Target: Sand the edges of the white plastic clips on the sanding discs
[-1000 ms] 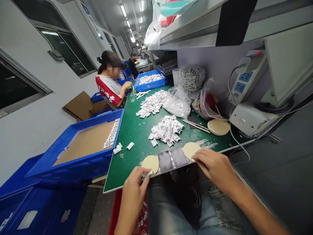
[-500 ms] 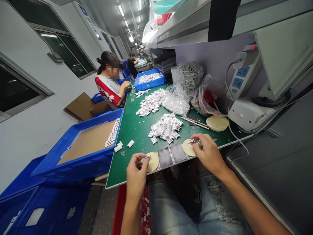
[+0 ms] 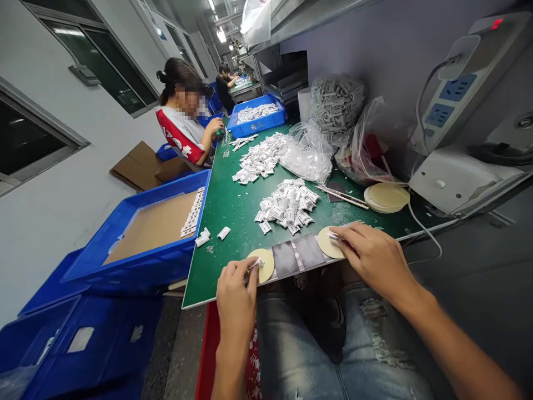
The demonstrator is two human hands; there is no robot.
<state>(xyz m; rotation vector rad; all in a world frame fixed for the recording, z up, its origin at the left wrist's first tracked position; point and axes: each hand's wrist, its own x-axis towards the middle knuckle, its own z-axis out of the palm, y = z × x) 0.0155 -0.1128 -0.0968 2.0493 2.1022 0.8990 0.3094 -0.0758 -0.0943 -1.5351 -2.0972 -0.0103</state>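
From my remote seat, through the head camera, I see both hands near the bottom centre of the frame, at the near edge of a green table. Over the last second they have moved from that edge onto two pale round discs.

The left hand has its thumb and fingers closed on a small white piece, now at the left disc. The right hand pinches another white piece over the right disc. As I judge it, the pieces have gone from beside the discs to working position on them; whether either one touches, I cannot tell. Two dark square pads lie between the discs, in the same row.

Just beyond, at the centre, sits a pile of white parts, with a larger heap farther back beside a clear plastic bag. A few loose parts lie to the left. Spare discs are stacked at right of centre.

At upper left, a co-worker sits at the table's far side edge. My view has shifted, and the power strip looms larger at upper right.
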